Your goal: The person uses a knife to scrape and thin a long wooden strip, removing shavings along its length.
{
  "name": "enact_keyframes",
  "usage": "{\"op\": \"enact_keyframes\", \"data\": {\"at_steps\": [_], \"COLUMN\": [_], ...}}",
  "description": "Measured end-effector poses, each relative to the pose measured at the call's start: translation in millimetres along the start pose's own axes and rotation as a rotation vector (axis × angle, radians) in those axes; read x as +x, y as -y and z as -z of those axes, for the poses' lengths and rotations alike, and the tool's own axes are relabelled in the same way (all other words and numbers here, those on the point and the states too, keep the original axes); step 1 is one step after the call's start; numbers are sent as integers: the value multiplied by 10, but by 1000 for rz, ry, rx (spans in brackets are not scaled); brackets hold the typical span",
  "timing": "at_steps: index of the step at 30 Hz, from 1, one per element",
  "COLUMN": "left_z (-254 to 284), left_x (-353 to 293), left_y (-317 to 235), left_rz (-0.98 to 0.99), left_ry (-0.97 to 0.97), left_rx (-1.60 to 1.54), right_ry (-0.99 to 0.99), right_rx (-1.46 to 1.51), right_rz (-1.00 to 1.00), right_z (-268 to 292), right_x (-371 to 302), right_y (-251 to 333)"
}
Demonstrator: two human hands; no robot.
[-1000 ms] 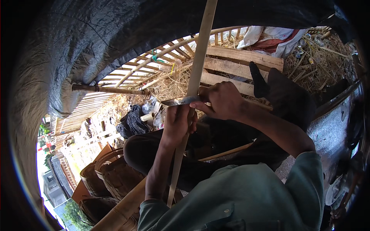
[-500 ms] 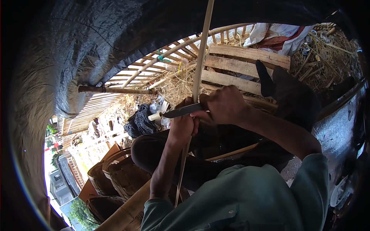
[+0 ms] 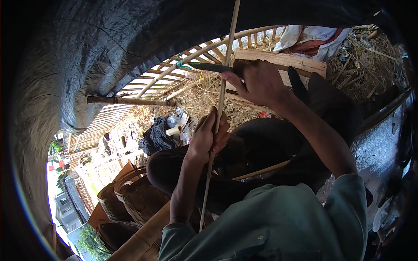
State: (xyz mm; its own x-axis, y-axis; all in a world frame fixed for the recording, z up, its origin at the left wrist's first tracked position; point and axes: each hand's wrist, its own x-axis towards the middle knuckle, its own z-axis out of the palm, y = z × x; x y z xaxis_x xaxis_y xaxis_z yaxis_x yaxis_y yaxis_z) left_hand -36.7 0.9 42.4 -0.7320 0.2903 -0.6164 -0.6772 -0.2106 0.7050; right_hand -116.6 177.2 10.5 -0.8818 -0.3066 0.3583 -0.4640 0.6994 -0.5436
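Observation:
A long, thin bamboo strip runs upright across the view, from the top edge down past my lap. My left hand is closed around it at mid-length, above my bent knee. Farther along the strip, my right hand grips a knife whose dark blade points left and crosses the strip. The right thumb lies against the strip near the blade. The knife's handle is hidden inside my fist.
Wooden slats lie ahead on straw, beside a white and red sack. A bamboo fence curves along the left. Woven baskets and a thick bamboo pole are at lower left. A dark tarp hangs overhead.
My right hand and the knife have moved away from my left hand, up along the strip. The left hand has shifted slightly nearer to me and still holds the strip.

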Motion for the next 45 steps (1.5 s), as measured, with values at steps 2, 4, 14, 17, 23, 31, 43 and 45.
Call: {"op": "enact_keyframes", "data": {"at_steps": [2,4,14,17,23,31,43,45], "left_z": [36,106,100,65,274,196,197,157], "left_x": [-19,-24,-91,-113,2,-46,-69,-57], "left_y": [-11,31,-32,-80,159,70,7,2], "left_rz": [94,2,-136,-112,-232,-206,-237,-252], "left_ry": [65,118,65,-4,102,109,-36,-50], "left_rx": [-171,-91,402,518,434,427,535,520], "right_ry": [-62,20,193,232,244,24,185,201], "right_rx": [66,123,173,136,7,-17,6,42], "right_rz": [36,94,149,135,90,-43,50,66], "right_z": [-17,-1,-113,-57,-72,-66,-83,-84], "right_x": [-27,-92,-295,-275,-243,85,-109,-117], "right_y": [23,101,268,291,335,18,177,149]}}
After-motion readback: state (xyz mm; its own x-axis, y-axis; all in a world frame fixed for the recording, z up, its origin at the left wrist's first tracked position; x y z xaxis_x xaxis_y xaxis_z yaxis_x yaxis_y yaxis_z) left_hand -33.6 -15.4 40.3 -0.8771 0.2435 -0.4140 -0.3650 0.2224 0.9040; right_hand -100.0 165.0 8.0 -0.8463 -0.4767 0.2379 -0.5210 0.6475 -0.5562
